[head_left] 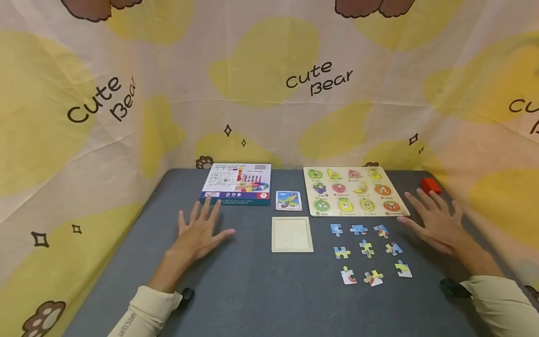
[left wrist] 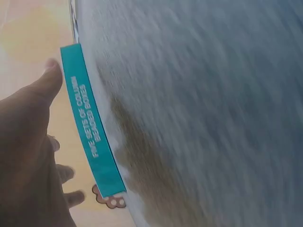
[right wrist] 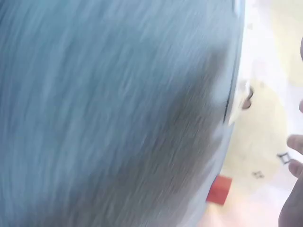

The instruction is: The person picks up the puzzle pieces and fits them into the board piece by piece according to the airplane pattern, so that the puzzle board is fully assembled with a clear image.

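Note:
My left hand is spread with straight fingers in front of a beaded-boxes game box, holding nothing. In the left wrist view that hand appears beside the box's teal edge. On the other side my right hand is spread too, its fingers near a red block and the fruit board's corner. Several jigsaw pieces lie apart in three rows to its left. Beside them is a pale square puzzle frame, and behind that a picture card of an airplane.
A wooden fruit puzzle board lies at the back right of the grey table. Patterned cloth hangs behind and along both sides. Dark straps show under both cuffs. In the right wrist view the red block sits at the table edge.

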`<state>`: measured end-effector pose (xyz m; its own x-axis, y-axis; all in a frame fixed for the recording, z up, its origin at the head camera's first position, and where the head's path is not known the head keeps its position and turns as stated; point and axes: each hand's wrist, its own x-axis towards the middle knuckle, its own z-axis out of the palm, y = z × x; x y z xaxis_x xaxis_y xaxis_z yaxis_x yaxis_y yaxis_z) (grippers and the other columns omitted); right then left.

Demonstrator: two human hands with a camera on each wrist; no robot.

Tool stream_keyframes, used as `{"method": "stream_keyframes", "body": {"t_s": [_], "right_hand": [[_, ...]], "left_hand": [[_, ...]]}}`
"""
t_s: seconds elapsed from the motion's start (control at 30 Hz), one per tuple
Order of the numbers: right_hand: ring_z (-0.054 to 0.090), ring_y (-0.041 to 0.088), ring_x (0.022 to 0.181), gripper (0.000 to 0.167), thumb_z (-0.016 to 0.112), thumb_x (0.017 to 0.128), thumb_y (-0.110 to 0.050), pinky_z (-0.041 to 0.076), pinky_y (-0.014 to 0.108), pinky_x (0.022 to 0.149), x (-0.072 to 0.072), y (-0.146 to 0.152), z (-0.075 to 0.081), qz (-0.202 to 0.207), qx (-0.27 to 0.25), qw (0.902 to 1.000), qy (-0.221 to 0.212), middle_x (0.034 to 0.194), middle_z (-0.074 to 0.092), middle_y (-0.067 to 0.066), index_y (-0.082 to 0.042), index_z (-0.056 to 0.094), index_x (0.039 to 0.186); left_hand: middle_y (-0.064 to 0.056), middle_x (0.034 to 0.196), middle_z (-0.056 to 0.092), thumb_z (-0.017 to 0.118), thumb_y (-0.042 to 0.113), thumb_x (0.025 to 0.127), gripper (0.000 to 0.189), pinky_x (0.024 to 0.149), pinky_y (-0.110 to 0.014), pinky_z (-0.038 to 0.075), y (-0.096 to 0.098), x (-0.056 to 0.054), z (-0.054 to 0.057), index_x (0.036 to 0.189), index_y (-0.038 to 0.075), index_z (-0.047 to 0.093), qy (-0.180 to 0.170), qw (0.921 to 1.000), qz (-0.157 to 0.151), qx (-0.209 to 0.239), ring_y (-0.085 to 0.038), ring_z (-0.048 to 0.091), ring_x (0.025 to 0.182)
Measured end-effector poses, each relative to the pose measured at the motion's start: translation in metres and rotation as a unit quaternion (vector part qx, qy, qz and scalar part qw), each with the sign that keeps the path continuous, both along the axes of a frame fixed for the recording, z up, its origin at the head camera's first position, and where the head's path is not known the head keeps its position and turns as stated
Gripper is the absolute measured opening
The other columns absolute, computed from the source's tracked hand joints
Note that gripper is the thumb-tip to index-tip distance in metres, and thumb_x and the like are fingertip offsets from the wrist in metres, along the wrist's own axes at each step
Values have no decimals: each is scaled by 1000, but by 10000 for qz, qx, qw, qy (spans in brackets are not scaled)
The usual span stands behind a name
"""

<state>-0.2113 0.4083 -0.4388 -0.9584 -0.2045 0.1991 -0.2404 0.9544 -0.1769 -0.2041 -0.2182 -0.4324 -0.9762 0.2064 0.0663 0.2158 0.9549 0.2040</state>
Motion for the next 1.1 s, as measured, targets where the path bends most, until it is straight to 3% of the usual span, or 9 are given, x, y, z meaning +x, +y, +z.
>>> {"method": "stream_keyframes", "body": {"t_s": [0.13, 0.27, 0.4, 0.53, 0.83, 1.1], "right_hand": [[25, 56, 146, 79, 61, 102, -54, 9, 82, 105, -2, -24, 5, 253, -146, 9995, 117, 165, 34, 27, -15, 33, 166], [34, 54, 138, 73, 69, 100, -49, 20, 77, 100, -4, -55, 9, 515, -101, 9985, 165, 154, 47, 26, -11, 47, 158], [40, 52, 134, 64, 78, 95, -39, 24, 72, 98, -6, -87, 9, 749, -141, 9971, -32, 148, 56, 25, -10, 59, 149], [47, 48, 130, 51, 82, 93, -34, 25, 71, 98, -11, -115, 6, 991, -299, 9940, -341, 138, 65, 22, -10, 71, 137], [52, 31, 111, 36, 85, 90, -27, 31, 51, 83, -16, -152, 2, 1287, -573, 9874, -721, 122, 74, 9, -13, 80, 123], [51, 31, 107, 29, 85, 89, -22, 31, 52, 83, -14, -157, 1, 1247, -662, 9872, -743, 116, 71, 9, -11, 82, 116]], "left_hand": [[-25, 173, 24, 60, 66, 99, 97, 116, -81, 15, 12, -1, -3, 169, 8, 26, -92, 9994, -258, 205, -54, 29, 154], [-20, 173, 27, 61, 64, 100, 93, 118, -77, 21, 30, -2, -5, 167, 7, 30, -524, 9951, -601, 587, -49, 30, 155], [-14, 173, 31, 64, 61, 100, 90, 121, -71, 22, 51, -1, -6, 166, 9, 34, -984, 9846, -957, 1085, -42, 29, 158], [-12, 171, 35, 68, 58, 99, 88, 121, -70, 24, 72, -1, -7, 165, 9, 37, -1238, 9761, -1217, 1311, -38, 32, 157], [-13, 169, 40, 79, 50, 94, 88, 118, -72, 26, 102, -3, -9, 162, 6, 43, -1260, 9732, -1403, 1316, -41, 35, 154], [-10, 169, 40, 80, 43, 94, 85, 119, -70, 25, 104, -1, -9, 161, 5, 44, -1379, 9708, -1482, 1288, -40, 34, 154]]}}
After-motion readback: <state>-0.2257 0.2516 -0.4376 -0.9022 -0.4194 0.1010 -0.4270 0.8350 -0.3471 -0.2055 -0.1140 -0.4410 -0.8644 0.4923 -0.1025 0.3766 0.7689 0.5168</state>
